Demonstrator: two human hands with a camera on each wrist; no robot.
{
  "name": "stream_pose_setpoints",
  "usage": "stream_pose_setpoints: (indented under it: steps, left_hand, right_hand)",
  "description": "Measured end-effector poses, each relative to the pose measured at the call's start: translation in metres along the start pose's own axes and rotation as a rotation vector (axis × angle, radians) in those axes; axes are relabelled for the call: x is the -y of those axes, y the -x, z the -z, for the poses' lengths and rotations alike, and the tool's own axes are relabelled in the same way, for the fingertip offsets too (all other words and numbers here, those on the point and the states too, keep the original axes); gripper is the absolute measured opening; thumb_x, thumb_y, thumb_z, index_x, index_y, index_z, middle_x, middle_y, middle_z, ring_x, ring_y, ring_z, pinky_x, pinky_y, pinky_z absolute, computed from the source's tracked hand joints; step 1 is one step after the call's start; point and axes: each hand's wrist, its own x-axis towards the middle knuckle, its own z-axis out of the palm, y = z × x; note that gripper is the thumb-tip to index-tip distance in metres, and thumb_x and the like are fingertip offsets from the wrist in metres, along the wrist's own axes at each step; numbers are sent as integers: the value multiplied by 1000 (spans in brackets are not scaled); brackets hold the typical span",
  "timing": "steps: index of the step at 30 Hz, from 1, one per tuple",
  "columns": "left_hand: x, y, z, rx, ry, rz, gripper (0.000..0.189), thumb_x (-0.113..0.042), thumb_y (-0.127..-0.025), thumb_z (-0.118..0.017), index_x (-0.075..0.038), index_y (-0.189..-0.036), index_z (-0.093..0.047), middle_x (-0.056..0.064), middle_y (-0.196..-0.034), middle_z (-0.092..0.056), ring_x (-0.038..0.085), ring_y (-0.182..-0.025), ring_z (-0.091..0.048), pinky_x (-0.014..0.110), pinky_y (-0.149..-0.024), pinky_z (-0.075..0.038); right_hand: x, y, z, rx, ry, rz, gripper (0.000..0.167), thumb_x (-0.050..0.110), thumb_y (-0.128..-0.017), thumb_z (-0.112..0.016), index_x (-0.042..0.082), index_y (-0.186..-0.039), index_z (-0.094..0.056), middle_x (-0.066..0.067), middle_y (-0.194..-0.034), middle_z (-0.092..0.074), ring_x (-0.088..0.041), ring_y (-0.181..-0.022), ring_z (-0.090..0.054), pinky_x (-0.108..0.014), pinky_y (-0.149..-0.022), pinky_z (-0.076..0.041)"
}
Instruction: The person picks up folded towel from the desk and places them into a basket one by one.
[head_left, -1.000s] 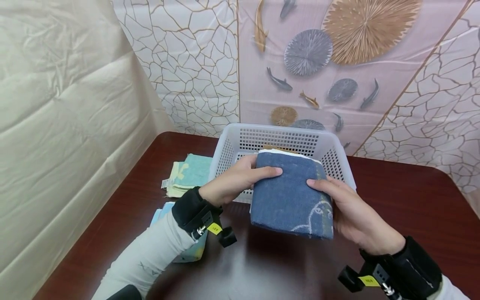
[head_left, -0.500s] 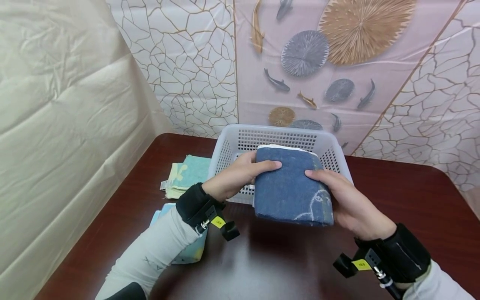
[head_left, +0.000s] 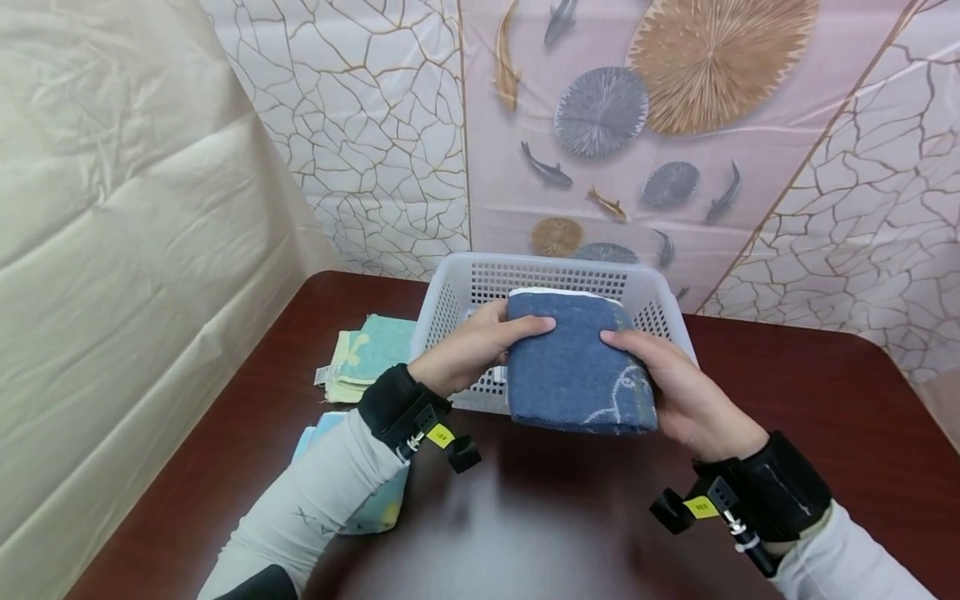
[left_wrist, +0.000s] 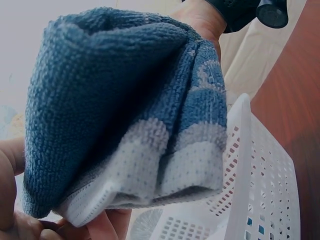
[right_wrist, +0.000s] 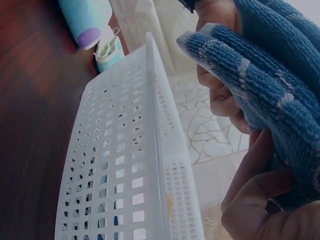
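The left hand (head_left: 472, 346) grips the folded blue towel (head_left: 573, 367) at its left edge, thumb flat on the upper face. The right hand (head_left: 686, 396) grips the opposite edge likewise, fingers curled beneath. The towel is held raised, apart from the white basket (head_left: 487, 283); in the head view it overlaps the basket's front rim. A black strap (head_left: 393, 408) encircles the left wrist. The basket stands on the brown table (head_left: 795, 400). Left of it lies a folded green towel (head_left: 384, 343); nearer the person, a light-blue towel (head_left: 384, 504) is partly hidden by the left sleeve (head_left: 315, 500).
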Motion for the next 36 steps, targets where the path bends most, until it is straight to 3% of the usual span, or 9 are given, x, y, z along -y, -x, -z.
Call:
stream_pose_setpoints:
  steps: [9,19,29,36]
  left_hand:
    - [-2,-11,3,-10,10,10,41,-22,-99,-58,-2,-134,-51,7,-107,-65,10,-78,-69,29,-72,-59]
    - [2,-18,8,-24,45,18,42,-23,-101,-56,-3,-137,-49,9,-111,-64,11,-83,-69,30,-73,-60]
    - [3,-30,13,-61,30,27,46,-27,-100,-58,-4,-137,-47,8,-115,-61,13,-88,-64,30,-75,-57]
    - [3,-41,20,-77,39,43,49,-28,-100,-57,-4,-142,-44,12,-126,-59,16,-95,-64,30,-79,-56]
  right_hand:
    - [6,-7,3,4,-31,-27,58,43,-100,-55,20,-146,-28,7,-116,-59,-8,-99,-66,-28,-85,-57]
    - [9,-17,1,25,-14,-22,68,45,-100,-54,19,-154,-20,7,-121,-58,-6,-100,-66,-26,-86,-57]
    - [15,-30,3,40,-16,-22,69,44,-102,-52,19,-155,-17,6,-119,-60,-7,-97,-67,-26,-85,-56]
    - [19,-44,4,11,27,-42,77,48,-100,-52,21,-160,-11,1,-134,-44,-8,-103,-62,-26,-88,-54]
